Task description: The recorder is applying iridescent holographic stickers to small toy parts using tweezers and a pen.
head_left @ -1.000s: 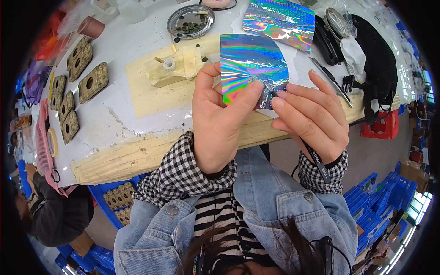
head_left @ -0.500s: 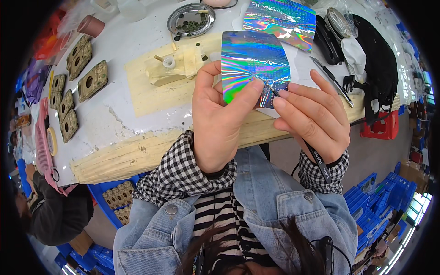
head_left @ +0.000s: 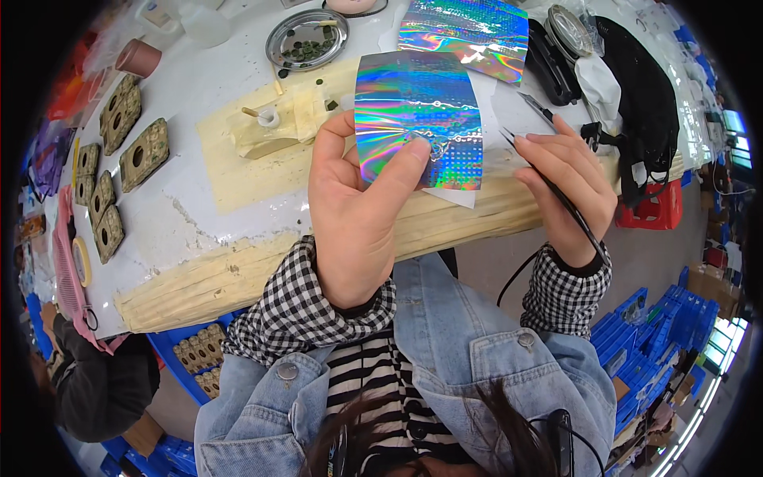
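In the head view, you pinch the sheet (head_left: 421,95) in your left hand (head_left: 354,203) and grip tweezers (head_left: 569,202) in your right hand (head_left: 574,179); a steady thumb and light tips should likely spare the film creases. The sheet sits above the table (head_left: 171,234), under your left thumb, just left of the tips.
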Tool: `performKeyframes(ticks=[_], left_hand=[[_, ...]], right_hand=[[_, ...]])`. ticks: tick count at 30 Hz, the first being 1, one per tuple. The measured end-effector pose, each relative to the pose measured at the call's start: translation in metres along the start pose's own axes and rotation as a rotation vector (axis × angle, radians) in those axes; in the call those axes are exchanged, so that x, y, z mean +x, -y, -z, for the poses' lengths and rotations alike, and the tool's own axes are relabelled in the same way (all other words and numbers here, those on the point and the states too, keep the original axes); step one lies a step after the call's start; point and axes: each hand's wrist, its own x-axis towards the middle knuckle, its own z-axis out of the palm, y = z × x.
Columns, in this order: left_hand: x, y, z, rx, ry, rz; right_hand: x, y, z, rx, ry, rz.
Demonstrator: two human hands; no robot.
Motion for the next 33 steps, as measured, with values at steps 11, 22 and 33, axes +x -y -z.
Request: performKeyframes(ticks=[11,22,33], left_hand=[[-0.002,0.002,0.004,0.049,0.049,-0.035],[-0.002,0.003,0.005,0.039,0.045,-0.031],[-0.003,-0.001,0.000,0.034,0.045,-0.026]], right_hand=[[0.005,-0.011,-0.010,0.091,0.062,-0.097],[0.013,-0.010,-0.006,0.021,0.201,0.046],[0.009,-0.018,-0.003,0.224,0.233,-0.072]])
